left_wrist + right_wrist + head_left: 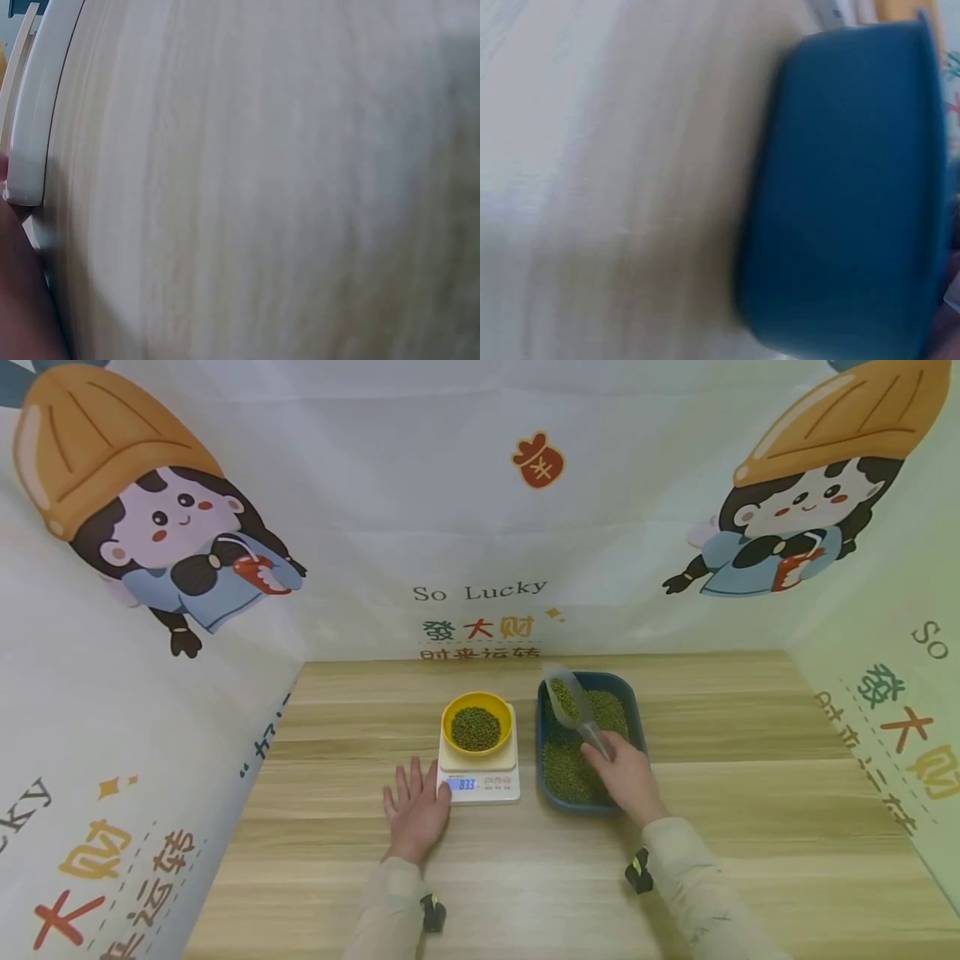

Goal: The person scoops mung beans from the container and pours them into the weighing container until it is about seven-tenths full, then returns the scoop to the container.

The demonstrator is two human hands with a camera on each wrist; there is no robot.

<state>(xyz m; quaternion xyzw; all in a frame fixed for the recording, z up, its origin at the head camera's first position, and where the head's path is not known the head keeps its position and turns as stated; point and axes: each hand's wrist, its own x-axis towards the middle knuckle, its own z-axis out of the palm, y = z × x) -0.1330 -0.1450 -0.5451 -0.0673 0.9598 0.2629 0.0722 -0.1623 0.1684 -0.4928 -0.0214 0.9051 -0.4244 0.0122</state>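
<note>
My right hand (630,781) grips the handle of a clear scoop (591,733) over a dark blue tub (552,795). Green beans (564,697) lie in the scoop, and more beans (567,768) fill the tub. To the left, a white kitchen scale (491,795) reads what looks like 83.3. On it stands a yellow bowl (477,699) with green beans inside. My left hand (417,818) lies on the table with fingers spread, its thumb at the scale's left front corner. In the left wrist view, the scale's edge (37,112) shows beside part of that hand.
The wood-grain table (337,860) is enclosed by a printed white cloth (360,527) at the back and sides. In the right wrist view, the tub's outer wall (840,195) stands blurred beside the hand's edge.
</note>
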